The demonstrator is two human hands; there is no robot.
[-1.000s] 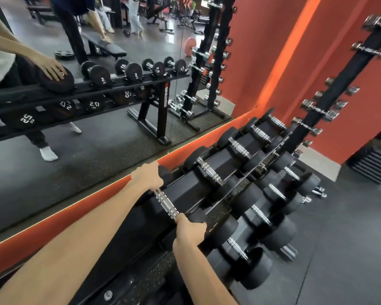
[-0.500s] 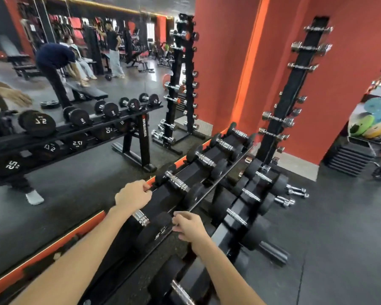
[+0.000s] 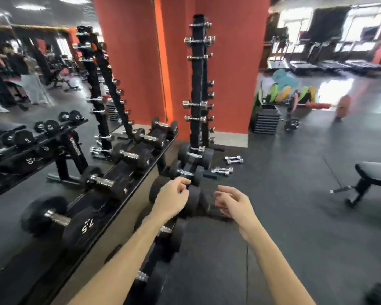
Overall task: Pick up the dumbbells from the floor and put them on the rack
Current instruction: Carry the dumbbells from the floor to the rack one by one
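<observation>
Head view, blurred: left hand [image 3: 171, 200] and right hand [image 3: 233, 202] hang mid-frame with loosely curled fingers, holding nothing. Black dumbbells [image 3: 101, 183] sit along the rack [image 3: 128, 194] at left of frame; small chrome dumbbells [image 3: 222, 170] lie on the floor [image 3: 295, 216] near centre.

I am seeing an orange-red wall [image 3: 229, 69] rising over dark rubber floor [image 3: 295, 216], a mirror [image 3: 31, 84] lining the left, a black bench [image 3: 374, 172] sitting right, daylight glaring through far windows [image 3: 361, 25].
</observation>
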